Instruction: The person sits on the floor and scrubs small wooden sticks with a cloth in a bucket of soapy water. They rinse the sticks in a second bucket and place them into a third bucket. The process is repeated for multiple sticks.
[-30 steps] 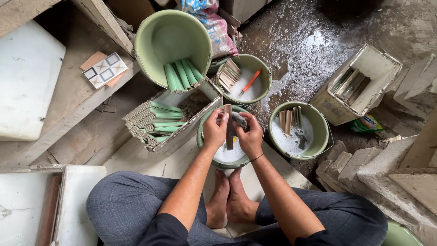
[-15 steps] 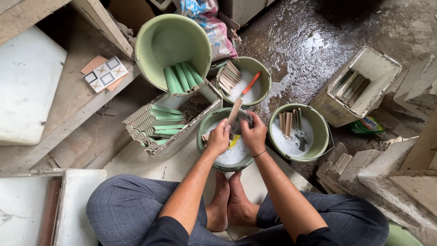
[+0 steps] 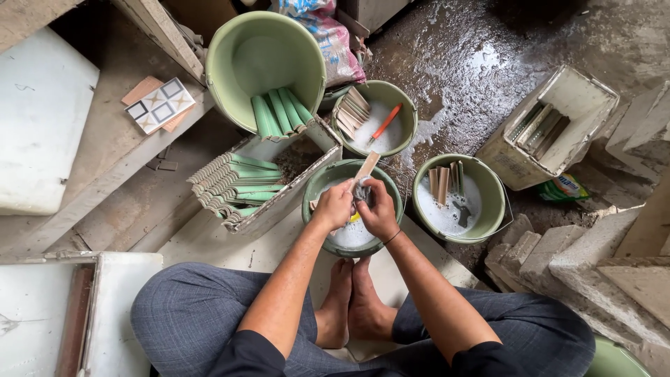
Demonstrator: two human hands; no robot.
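From the head camera, I sit cross-legged on a wet concrete floor, stone blocks at its right edge. My left hand grips the tan tile strip over the near green basin of soapy water. My right hand is closed on a grey scrubbing pad pressed against the strip. Two more basins hold strips; a box of green trim tiles lies left.
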